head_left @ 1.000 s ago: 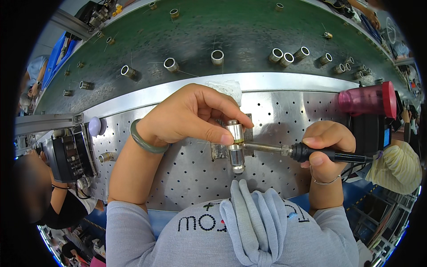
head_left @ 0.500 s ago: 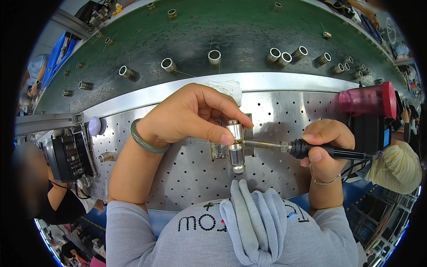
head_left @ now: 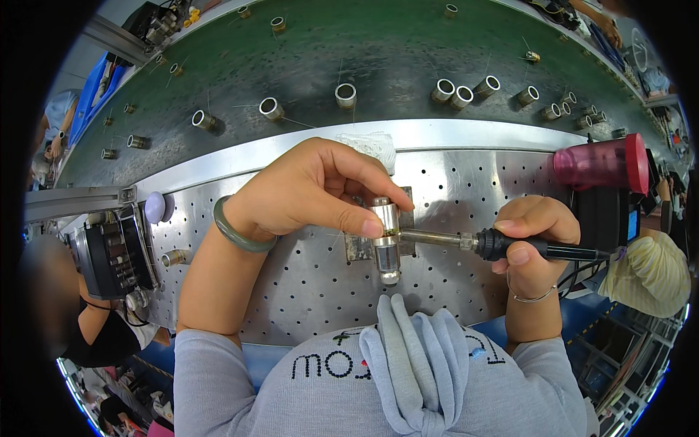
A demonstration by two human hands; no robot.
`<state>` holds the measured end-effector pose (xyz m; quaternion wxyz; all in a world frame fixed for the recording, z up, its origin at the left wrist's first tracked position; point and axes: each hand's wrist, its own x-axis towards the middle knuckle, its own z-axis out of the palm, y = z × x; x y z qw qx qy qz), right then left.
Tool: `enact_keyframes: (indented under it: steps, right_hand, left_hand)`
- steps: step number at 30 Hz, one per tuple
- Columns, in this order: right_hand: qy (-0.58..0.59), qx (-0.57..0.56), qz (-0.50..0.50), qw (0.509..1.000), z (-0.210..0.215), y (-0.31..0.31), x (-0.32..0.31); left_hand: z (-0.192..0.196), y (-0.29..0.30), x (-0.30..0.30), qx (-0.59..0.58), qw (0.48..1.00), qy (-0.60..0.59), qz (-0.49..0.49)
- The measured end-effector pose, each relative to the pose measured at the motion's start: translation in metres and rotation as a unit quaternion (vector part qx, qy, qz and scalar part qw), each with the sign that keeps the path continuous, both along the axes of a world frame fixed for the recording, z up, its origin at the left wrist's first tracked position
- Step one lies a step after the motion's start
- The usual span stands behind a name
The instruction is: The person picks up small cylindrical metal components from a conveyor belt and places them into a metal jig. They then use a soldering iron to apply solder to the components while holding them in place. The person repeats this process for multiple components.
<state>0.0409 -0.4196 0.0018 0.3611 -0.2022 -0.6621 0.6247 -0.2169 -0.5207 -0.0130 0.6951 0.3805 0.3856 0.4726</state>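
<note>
With thumb and forefinger, my left hand (head_left: 313, 193) grips a shiny metal cylinder (head_left: 386, 251), which has a narrow middle gap and rounded end caps. A flat metal block (head_left: 405, 246) lies beneath it. Held like a pen in my right hand (head_left: 540, 233) is a soldering iron (head_left: 502, 245) with a black handle. The iron's metal shaft points left, and its tip touches or nearly touches the cylinder's middle. My left-hand fingers partly hide the cylinder's upper part.
A green conveyor belt (head_left: 393, 51) beyond the perforated metal bench (head_left: 291, 298) carries several metal sleeves with thin wires. A folded white cloth (head_left: 375, 149) lies at the bench's far edge. At right stands a pink cup (head_left: 601, 164); at left, a loose sleeve (head_left: 175, 257) and a black device (head_left: 102, 258).
Sleeves on the belt have shifted slightly to the left. Both hands, the cylinder and the soldering iron have stayed almost still.
</note>
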Motion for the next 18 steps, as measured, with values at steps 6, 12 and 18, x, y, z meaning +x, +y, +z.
enact_keyframes:
  steps: [6, 12, 18]
  right_hand:
    - [0.001, 0.006, 0.004, 1.0, 0.001, -0.0007, -0.0017]
    - [-0.009, 0.022, -0.001, 1.0, 0.001, -0.0002, -0.0015]
    - [-0.011, -0.006, 0.009, 1.0, 0.0034, 0.0009, -0.002]
  left_hand:
    - [0.0004, -0.0004, 0.0001, -0.002, 1.0, 0.004, 0.003]
    - [0.0027, -0.0007, 0.0004, -0.006, 1.0, 0.008, 0.005]
    - [0.0022, -0.0001, 0.0012, -0.006, 1.0, 0.01, 0.004]
